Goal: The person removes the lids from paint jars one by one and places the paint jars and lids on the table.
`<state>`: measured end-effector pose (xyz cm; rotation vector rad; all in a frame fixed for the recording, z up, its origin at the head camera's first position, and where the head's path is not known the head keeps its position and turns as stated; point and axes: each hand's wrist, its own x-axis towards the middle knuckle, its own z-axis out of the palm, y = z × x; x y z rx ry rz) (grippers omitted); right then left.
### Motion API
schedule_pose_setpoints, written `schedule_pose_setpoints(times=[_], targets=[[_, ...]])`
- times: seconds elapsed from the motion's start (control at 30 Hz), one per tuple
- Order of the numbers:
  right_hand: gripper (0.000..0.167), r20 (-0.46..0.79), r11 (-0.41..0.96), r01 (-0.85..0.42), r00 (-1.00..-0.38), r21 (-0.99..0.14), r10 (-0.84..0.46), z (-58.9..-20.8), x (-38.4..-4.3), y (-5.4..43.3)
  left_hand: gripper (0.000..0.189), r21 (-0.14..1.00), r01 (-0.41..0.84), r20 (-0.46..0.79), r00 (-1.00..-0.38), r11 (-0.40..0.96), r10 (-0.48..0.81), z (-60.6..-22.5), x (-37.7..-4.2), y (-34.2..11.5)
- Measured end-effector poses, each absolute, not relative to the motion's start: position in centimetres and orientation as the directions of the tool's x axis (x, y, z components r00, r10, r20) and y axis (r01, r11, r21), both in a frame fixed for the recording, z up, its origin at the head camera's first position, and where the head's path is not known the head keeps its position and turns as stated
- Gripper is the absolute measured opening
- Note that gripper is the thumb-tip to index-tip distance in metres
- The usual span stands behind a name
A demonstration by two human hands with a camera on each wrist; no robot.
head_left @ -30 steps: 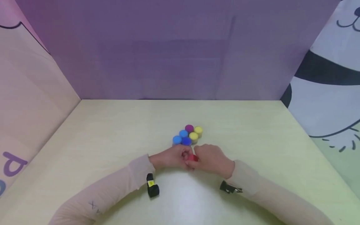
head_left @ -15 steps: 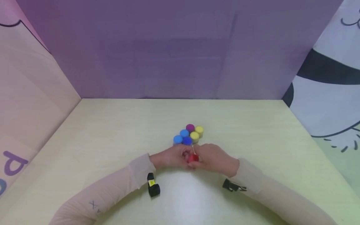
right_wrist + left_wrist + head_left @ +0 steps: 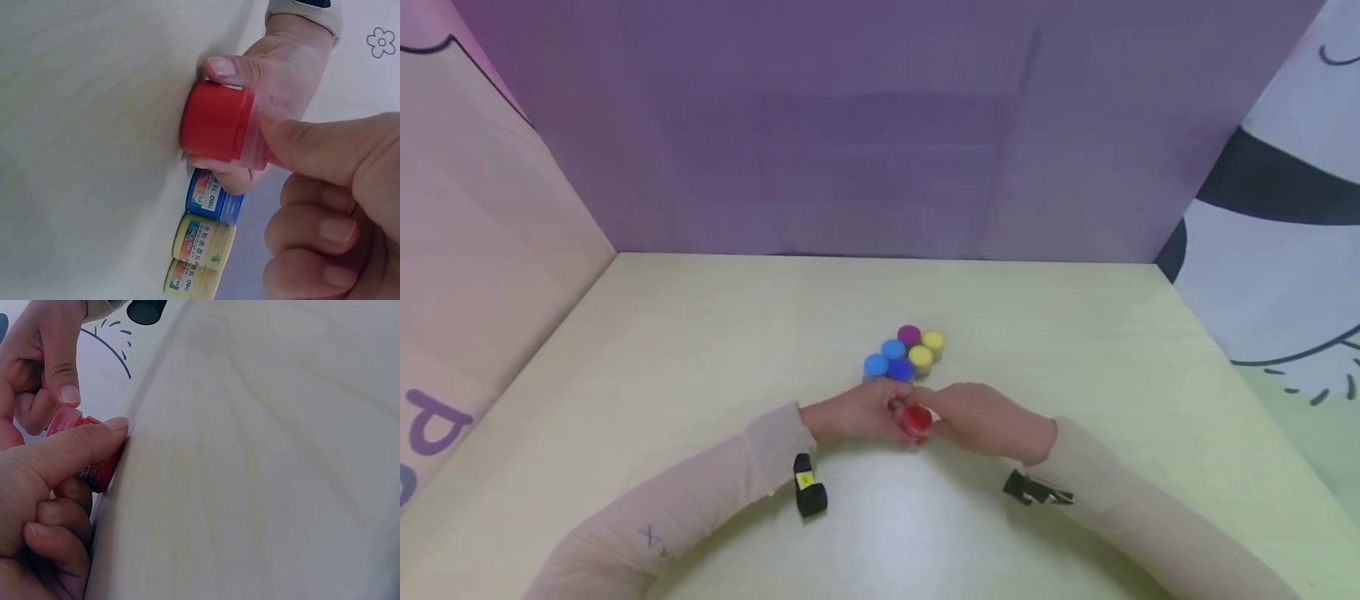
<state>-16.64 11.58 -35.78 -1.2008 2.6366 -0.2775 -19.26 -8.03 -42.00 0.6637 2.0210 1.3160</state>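
My left hand (image 3: 853, 414) grips a small red paint jar (image 3: 212, 122) round its body, thumb on one side and fingers on the other. The jar lies tilted on its side in the right wrist view, its translucent lid (image 3: 254, 134) facing my right hand (image 3: 992, 421). The right thumb (image 3: 294, 140) presses the lid's edge, and the right hand pinches it, with the other fingers curled below. In the left wrist view, the left thumb (image 3: 81, 444) lies across the red jar, and much of its label is covered.
Beyond the hands stand more paint jars close together: dark blue (image 3: 901, 369), light blue (image 3: 876, 365), yellow (image 3: 921, 358) and purple (image 3: 909, 335). A pale table (image 3: 737, 325) spreads around them, with a purple panel (image 3: 880, 150) at the back.
My right hand has turned and its wrist has drawn a little to the right, baring more of the jar's red top. The left hand keeps its hold in nearly the same place.
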Motion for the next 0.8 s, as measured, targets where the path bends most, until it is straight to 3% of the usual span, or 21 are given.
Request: schedule_pose_setpoints(times=[0.17,0.33,0.53,0.8], targets=[[0.039,-0.085,0.616,-0.708,-0.630,-0.346,-0.772,-36.1,-16.6,11.5,0.031,0.914,0.094,-0.228,-0.685,0.394,0.692,-42.1,-19.3,-8.0],[0.038,-0.067,0.684,-0.612,-0.724,-0.396,-0.686,-36.6,-16.4,11.0,0.023,0.906,0.132,-0.205,-0.694,0.402,0.690,-42.3,-19.3,-7.9],[0.039,-0.140,0.774,-0.498,-0.799,-0.391,-0.585,-36.6,-16.3,10.4,0.020,0.900,0.144,-0.199,-0.703,0.411,0.682,-42.0,-19.4,-7.9],[0.037,-0.198,0.812,-0.443,-0.819,-0.380,-0.539,-36.3,-16.3,9.9,0.021,0.896,0.129,-0.221,-0.700,0.425,0.679,-41.8,-19.5,-7.9]])
